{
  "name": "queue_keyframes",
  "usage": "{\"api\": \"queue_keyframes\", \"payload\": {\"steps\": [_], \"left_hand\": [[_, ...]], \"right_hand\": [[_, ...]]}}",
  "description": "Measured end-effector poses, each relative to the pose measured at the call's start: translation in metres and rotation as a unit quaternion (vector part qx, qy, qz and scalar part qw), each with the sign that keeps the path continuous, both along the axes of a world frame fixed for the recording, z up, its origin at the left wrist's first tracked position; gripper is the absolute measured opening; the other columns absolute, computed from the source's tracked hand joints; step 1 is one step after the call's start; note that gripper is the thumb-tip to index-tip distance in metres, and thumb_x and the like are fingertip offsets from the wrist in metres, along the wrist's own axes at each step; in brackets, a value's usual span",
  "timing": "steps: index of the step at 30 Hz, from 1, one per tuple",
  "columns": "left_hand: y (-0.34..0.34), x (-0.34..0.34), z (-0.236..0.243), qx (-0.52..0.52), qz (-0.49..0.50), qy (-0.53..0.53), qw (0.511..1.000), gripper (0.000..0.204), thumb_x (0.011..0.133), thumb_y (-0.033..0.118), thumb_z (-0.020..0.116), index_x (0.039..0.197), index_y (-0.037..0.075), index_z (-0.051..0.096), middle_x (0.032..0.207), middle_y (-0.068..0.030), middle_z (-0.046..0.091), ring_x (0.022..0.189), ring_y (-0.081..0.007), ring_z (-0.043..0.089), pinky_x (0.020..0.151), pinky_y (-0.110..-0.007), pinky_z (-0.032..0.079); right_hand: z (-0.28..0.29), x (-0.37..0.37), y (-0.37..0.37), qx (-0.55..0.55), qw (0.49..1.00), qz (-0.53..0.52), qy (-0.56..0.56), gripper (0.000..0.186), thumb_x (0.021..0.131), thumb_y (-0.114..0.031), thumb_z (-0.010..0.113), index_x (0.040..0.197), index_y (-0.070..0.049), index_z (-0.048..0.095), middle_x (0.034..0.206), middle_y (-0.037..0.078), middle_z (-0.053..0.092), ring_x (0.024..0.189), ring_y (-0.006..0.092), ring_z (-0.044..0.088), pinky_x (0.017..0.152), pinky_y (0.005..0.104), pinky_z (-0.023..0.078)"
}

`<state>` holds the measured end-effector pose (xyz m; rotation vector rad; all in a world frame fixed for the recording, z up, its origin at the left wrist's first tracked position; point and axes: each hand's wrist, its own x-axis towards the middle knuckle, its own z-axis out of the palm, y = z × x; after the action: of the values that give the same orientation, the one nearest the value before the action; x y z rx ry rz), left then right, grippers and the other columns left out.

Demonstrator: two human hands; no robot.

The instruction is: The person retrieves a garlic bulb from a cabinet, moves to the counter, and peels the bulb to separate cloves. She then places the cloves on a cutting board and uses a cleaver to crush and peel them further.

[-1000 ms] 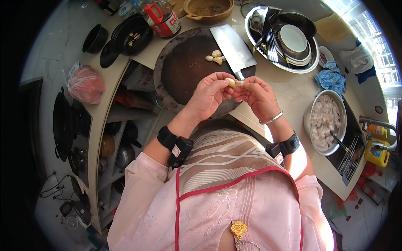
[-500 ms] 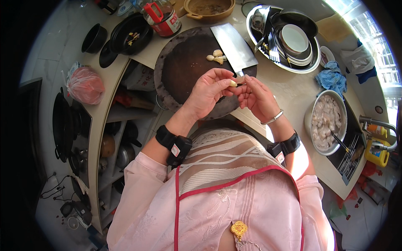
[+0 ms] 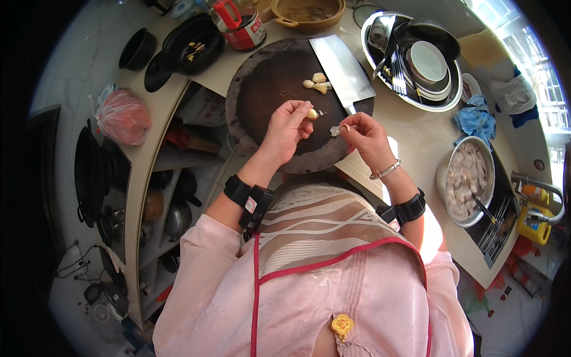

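Note:
Over a dark round chopping board [image 3: 256, 101], my left hand [image 3: 285, 132] pinches a pale garlic clove [image 3: 311, 113] between thumb and fingers. To its right, my right hand [image 3: 369, 143] is closed on a scrap of whitish garlic skin [image 3: 336, 130] at the board's edge. Several unpeeled garlic cloves [image 3: 319, 83] lie together on the far part of the board. Beside them rests a cleaver [image 3: 343, 68], its broad blade across the board's right rim and its handle end partly behind my right hand. Small bits of skin are scattered on the board.
At the back right stands a metal basin [image 3: 446, 104] of bowls and utensils. A bowl of pale meat pieces [image 3: 467, 172] sits at right near the sink tap [image 3: 556, 202]. A black pan [image 3: 193, 50], a red-lidded jar [image 3: 241, 27] and a clay pot [image 3: 309, 15] stand at the back.
My hands have moved apart: the left went leftward with the garlic clove, the right drew away with a piece of skin. The view has shifted slightly.

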<state>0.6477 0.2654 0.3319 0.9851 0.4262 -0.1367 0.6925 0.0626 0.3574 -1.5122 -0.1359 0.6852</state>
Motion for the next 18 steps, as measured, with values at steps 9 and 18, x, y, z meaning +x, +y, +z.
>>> {"api": "queue_keyframes", "payload": {"steps": [9, 18], "left_hand": [[0.056, 0.024, -0.030, 0.726, -0.030, -0.136, 0.673, 0.018, 0.081, 0.015, 0.065, 0.097, 0.008, 0.063, 0.109, -0.0082, 0.055, 0.098, -0.0289, 0.055, 0.086, -0.038, 0.046], [0.034, 0.078, -0.050, 0.729, -0.064, -0.167, 0.660, 0.020, 0.081, 0.016, 0.066, 0.099, 0.010, 0.063, 0.100, -0.0065, 0.058, 0.094, -0.0286, 0.055, 0.085, -0.040, 0.046]], "right_hand": [[-0.002, -0.007, -0.001, -0.083, 0.996, 0.024, 0.014, 0.016, 0.091, -0.009, 0.051, 0.100, -0.001, 0.061, 0.075, 0.001, 0.057, 0.065, 0.0086, 0.057, 0.054, 0.0224, 0.049], [-0.004, -0.005, -0.012, 0.024, 0.993, -0.003, 0.118, 0.017, 0.087, -0.003, 0.047, 0.098, -0.003, 0.060, 0.086, 0.003, 0.060, 0.072, 0.0103, 0.060, 0.062, 0.0233, 0.051]]}}
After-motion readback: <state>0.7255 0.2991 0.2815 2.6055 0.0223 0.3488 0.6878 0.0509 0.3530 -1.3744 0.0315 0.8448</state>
